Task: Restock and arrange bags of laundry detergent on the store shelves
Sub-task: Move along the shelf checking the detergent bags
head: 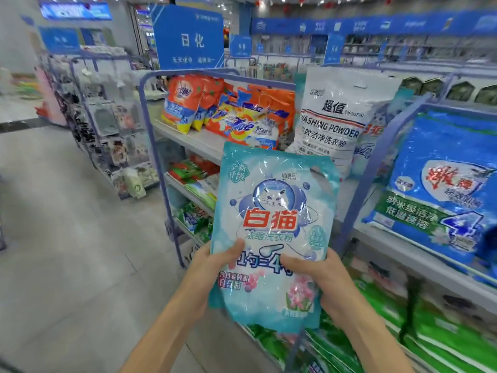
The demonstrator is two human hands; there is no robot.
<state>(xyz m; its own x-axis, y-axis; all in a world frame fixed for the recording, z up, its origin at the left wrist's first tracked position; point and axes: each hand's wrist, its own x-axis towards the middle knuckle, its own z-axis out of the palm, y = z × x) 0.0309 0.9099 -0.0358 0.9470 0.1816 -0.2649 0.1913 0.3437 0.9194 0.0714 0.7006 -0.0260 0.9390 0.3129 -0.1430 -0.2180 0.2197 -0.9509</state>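
Item under handling: one pale blue detergent bag (271,232) with a cat emblem and red lettering. It is held upright in the air, printed face toward the camera, in front of the blue-framed shelf (193,142) and not resting on any board.

Left hand (212,267): grips the bag's lower left edge, thumb laid across the front, remaining fingers hidden behind the bag.

Right hand (320,278): grips the lower right edge in the same way, thumb on the front near the printed numeral, fingers behind. The bag sits between the two hands, with its bottom edge hanging below them and most of its body rising above them.

Stock on the shelves: orange bags (242,111) lean together on the top board at the left. A tall white washing powder bag (336,117) stands just behind the top edge of the held bag. A large blue bag (441,189) stands on the neighbouring shelf to the right. Green bags (443,343) lie on the lower level at the right.

A blue sign (188,41) hangs above the unit.
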